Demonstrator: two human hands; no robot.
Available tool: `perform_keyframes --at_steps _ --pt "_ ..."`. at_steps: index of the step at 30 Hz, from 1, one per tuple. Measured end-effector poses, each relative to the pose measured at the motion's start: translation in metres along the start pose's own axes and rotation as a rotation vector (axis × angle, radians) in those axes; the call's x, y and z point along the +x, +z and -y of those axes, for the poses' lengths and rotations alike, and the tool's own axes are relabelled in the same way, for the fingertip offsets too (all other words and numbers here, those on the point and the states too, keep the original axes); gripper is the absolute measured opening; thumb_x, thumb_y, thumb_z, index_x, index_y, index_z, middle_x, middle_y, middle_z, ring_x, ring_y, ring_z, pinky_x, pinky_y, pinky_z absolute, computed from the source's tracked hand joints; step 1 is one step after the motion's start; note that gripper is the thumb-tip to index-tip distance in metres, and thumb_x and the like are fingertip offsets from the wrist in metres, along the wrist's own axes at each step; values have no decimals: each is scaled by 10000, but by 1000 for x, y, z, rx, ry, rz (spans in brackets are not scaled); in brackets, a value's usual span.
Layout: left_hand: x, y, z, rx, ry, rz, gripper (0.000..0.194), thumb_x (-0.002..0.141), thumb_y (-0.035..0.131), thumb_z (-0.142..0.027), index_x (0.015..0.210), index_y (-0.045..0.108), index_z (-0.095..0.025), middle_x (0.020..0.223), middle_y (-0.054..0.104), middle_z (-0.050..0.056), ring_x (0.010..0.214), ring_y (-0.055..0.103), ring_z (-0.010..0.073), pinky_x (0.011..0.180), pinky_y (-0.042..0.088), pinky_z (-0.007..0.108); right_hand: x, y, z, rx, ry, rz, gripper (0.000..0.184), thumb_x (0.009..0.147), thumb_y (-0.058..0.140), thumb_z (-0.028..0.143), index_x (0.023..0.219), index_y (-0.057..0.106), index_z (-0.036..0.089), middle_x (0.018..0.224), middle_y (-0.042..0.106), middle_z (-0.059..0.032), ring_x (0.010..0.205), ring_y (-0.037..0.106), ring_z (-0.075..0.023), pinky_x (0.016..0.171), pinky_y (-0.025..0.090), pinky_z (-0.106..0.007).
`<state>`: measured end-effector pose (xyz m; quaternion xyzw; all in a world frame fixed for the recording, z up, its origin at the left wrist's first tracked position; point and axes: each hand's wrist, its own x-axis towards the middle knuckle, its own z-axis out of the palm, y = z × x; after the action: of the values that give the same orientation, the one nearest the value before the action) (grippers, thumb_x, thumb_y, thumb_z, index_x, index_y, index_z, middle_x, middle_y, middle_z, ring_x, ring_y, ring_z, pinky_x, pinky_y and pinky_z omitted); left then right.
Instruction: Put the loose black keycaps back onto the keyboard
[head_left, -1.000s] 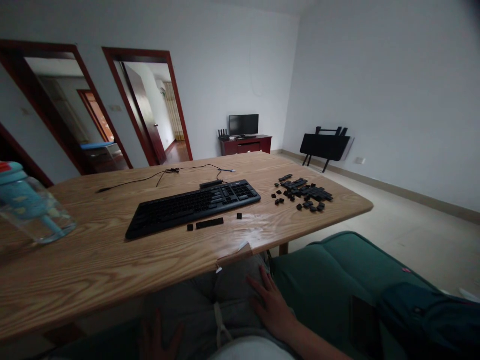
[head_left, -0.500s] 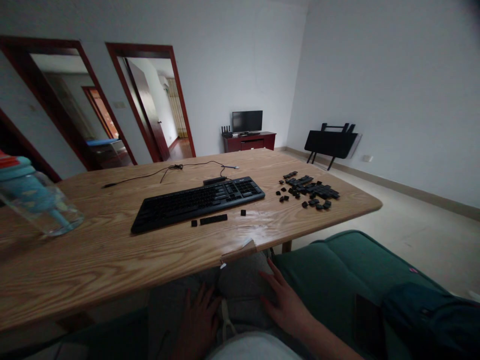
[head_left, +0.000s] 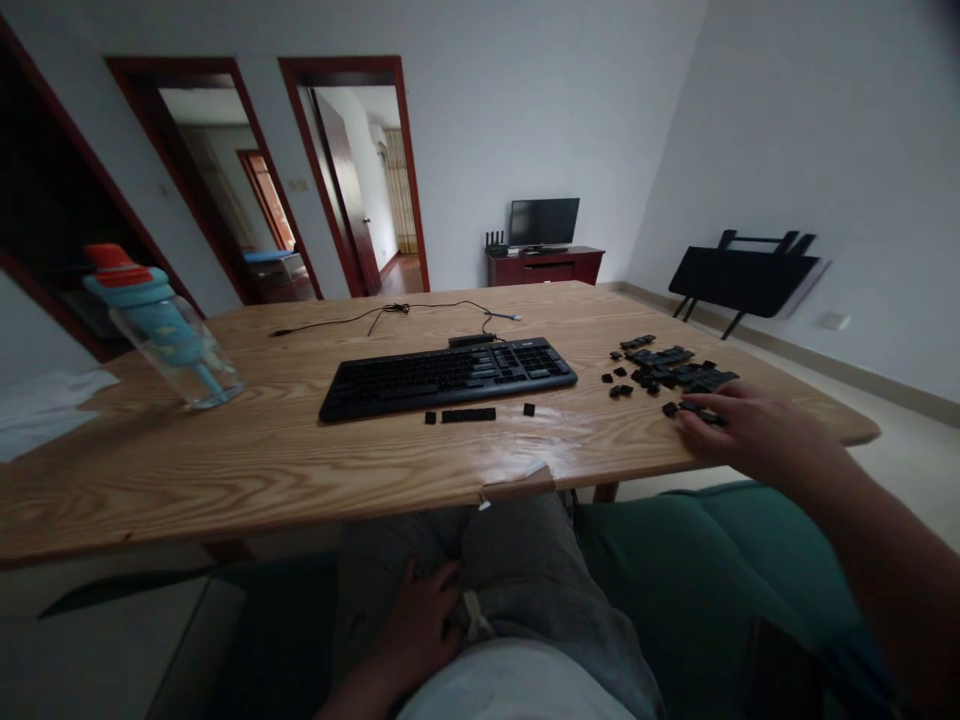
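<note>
"One wooden table (head_left: 300, 455) spans the head view. What's on it?"

"A black keyboard (head_left: 450, 377) at centre, loose keycaps (head_left: 672, 357) right, a bottle (head_left: 176, 340) left. Behind: a pale wall (head_left: 465, 120), a screen (head_left: 544, 221) on a red cabinet (head_left: 546, 266)."

"And the hands?"

"The right hand (head_left: 739, 430) curves over the nearest keycaps, hiding some; I can't tell whether it grips any. The left hand (head_left: 424, 622), dim, lies on the lap (head_left: 517, 555), its grip unclear. Both forearms are cut off."
</note>
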<state>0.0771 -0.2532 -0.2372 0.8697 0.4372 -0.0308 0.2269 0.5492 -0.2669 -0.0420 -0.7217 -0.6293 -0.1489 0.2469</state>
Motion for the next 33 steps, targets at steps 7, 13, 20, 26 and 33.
perform_keyframes --at_steps 7,13,20,26,33 --pt "-37 -21 -6 -202 -34 -93 546 868 492 -276 1403 599 -304 1588 432 22 1446 427 227 1212 339 383 13 7 -6 -165 -16 251 409 872 601 545 966 833 221 986 739 -170 812 634 -281 660 397 -393" --pt "-70 -89 -16 -230 87 -194 415 889 549 -376 1279 688 -346 1302 700 30 1203 649 238 1066 510 336 27 -2 12 -165 5 380 543 915 499 604 1035 819 181 1035 726 -190 886 633 -290 715 425 -409" --pt "-84 -216 -16 -54 494 -794 349 875 584 -133 1180 656 -286 1055 764 24 925 722 181 835 592 290 36 -12 41 27 2 379 373 881 588 460 1039 793 191 1000 736 -145 830 651 -277 715 480 -400" --pt "-22 -254 -86 160 771 -865 239 877 656 -187 1112 676 -228 977 747 44 870 702 158 773 563 271 39 -11 150 822 -135 441 444 866 642 544 1116 771 200 1038 772 -97 920 694 -260 790 536 -367" --pt "43 -240 -102 6 682 -1057 246 874 697 -247 1108 672 -176 862 704 41 810 669 154 742 536 269 52 9 220 1147 -185 421 378 863 679 510 1035 799 196 976 782 -64 881 685 -221 777 523 -330"
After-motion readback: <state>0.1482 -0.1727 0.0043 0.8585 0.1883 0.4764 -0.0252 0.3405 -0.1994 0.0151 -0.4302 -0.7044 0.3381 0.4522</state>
